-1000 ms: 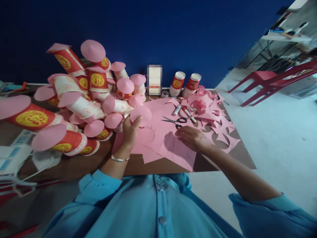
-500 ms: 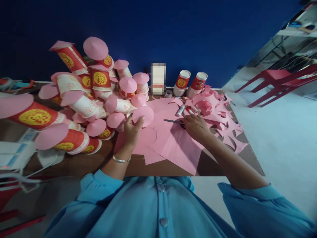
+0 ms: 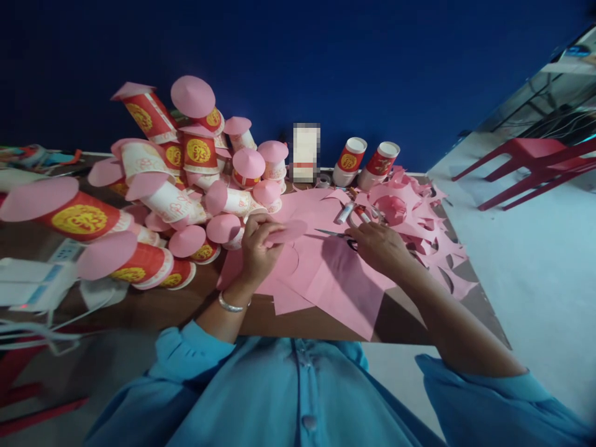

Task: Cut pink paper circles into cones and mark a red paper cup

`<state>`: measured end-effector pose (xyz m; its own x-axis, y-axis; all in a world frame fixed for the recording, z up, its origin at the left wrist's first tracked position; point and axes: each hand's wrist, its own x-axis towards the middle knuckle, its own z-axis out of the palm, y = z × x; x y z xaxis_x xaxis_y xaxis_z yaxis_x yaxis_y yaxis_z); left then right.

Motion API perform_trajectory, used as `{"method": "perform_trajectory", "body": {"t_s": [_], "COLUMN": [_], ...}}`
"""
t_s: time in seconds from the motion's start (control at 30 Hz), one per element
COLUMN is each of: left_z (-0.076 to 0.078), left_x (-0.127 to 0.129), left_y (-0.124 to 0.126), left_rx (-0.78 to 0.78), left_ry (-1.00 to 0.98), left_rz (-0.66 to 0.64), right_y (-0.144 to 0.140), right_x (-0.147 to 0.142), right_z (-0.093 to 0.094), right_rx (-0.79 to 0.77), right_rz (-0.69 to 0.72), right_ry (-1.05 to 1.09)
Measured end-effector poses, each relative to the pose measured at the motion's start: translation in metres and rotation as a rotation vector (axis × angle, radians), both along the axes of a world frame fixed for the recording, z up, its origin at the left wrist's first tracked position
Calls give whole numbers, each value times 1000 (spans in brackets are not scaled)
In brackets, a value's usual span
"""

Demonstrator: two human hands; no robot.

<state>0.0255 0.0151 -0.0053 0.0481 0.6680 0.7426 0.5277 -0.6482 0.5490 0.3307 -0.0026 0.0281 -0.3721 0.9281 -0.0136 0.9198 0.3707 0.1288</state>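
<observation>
Between the thumb and fingers of my left hand (image 3: 261, 245) is a pink paper circle (image 3: 294, 231), tilted so it looks like a thin oval. My right hand (image 3: 375, 245) is closed round the handles of a pair of scissors (image 3: 331, 233), whose blades point left toward the circle's edge, a small distance off. Under both hands lie overlapping pink paper sheets (image 3: 347, 298), one with a curved line on it. A glue stick (image 3: 345, 213) lies just beyond my right hand.
Paper cups with pink cone tops (image 3: 151, 205) crowd the table's left side. Two cup stacks (image 3: 350, 161) stand by the blue wall, beside a blurred-out upright box (image 3: 305, 154). Pink paper scraps (image 3: 419, 217) pile at the right. A white device (image 3: 32, 282) with cables sits at left; a red stool (image 3: 526, 161) stands beyond.
My left hand has turned the paper circle from nearly face-on to edge-on. The scissors stay in my right hand, and the circle is now closer to their tips. The whole view has shifted slightly.
</observation>
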Motion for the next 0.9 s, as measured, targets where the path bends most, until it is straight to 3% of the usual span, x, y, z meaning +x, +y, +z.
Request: {"method": "perform_trajectory", "body": {"t_s": [0.07,0.13,0.2,0.3,0.37,0.57,0.73,0.8,0.9], "left_z": [-1,-2,-3,-3,-3,-3,-6,-7,-7], "left_x": [0,0,1,1,1,0,3,7,12], "left_y": [0,-1,-3,-6,-8,-11,-11,-10,-8], "left_rx": [57,93,115,115,124,213,150,5,-417], "left_ry": [21,40,62,93,104,189,180,11,-394], "left_rz": [-7,-3,12,37,38,15,-2,-21,-125], "right_y": [-1,2,8,15,17,13,11,12,13], "right_x": [5,7,4,-18,-39,-86,-94,-92,-89], "right_z": [6,8,6,-2,-7,-19,-30,-32,-33], "right_rx": [-31,-57,-125,-359,-485,-743,-694,-623,-512], "right_rz": [-72,-123,-148,-225,-254,-321,-308,-307,-328], "right_ry": [89,323,738,1427,1673,1958,1994,1994,2000]}}
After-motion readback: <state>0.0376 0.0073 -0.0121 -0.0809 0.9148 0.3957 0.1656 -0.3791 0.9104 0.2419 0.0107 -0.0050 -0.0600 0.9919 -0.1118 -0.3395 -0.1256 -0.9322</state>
